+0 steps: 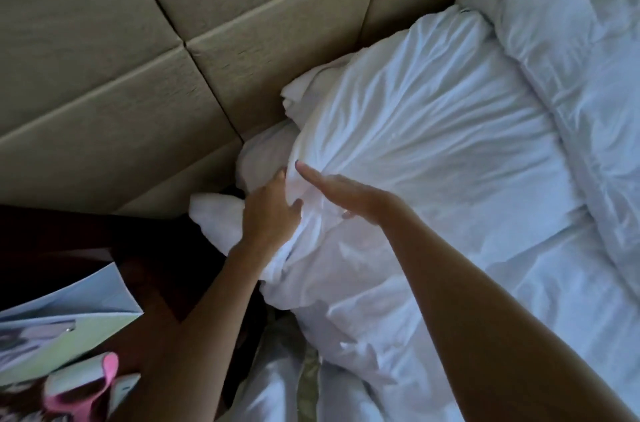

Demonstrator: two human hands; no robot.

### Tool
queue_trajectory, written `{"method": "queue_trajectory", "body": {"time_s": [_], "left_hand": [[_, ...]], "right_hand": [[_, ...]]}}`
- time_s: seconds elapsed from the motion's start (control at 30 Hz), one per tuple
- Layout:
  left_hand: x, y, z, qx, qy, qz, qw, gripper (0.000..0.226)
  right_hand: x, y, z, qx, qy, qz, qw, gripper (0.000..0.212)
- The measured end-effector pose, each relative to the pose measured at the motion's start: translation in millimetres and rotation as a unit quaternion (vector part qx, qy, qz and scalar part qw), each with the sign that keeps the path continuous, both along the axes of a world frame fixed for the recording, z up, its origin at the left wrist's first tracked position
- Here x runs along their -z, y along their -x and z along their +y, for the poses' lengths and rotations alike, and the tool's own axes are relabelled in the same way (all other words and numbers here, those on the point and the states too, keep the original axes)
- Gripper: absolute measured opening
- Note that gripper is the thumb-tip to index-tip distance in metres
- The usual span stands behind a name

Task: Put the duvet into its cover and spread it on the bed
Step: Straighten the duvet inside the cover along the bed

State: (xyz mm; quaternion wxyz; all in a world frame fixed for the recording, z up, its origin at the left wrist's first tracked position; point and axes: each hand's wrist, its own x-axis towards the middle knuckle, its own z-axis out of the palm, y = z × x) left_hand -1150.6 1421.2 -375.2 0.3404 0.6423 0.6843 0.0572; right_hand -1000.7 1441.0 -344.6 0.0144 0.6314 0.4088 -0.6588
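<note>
A white covered duvet point(433, 151) lies bunched over the bed, its corner up against the padded headboard. My left hand point(272, 210) grips a fold of the white cloth near that corner, fingers tucked into the fabric. My right hand point(341, 189) lies flat with straight fingers on the duvet just beside the left hand, pressing the cloth down. A further ridge of white bedding point(581, 41) runs along the right side. Whether the fabric under my hands is cover or inner duvet cannot be told.
A beige padded headboard point(121, 41) fills the upper left. A dark bedside surface point(69, 241) at lower left carries a pale paper bag point(69, 321) and a white-and-pink object point(86, 390). A striped bed edge point(308, 383) shows at the bottom.
</note>
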Motion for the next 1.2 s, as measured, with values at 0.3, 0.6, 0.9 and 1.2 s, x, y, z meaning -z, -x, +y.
{"method": "queue_trajectory", "body": {"time_s": [0.3, 0.6, 0.9, 1.2], "left_hand": [[-17, 61, -36, 0.130, 0.175, -0.137, 0.966, 0.050], [-6, 44, -85, 0.122, 0.175, 0.057, 0.975, 0.056], [-125, -40, -154, -0.239, 0.224, -0.368, 0.870, 0.031], [-195, -85, -221, 0.037, 0.270, -0.445, 0.853, 0.031]], "right_hand": [[24, 39, -38, 0.317, -0.113, -0.101, 0.936, 0.055], [-3, 9, -97, 0.245, -0.208, -0.089, 0.943, 0.035], [-82, -13, -268, 0.007, -0.300, 0.003, 0.954, 0.136], [-101, -39, -349, 0.477, -0.325, 0.038, 0.816, 0.013]]}}
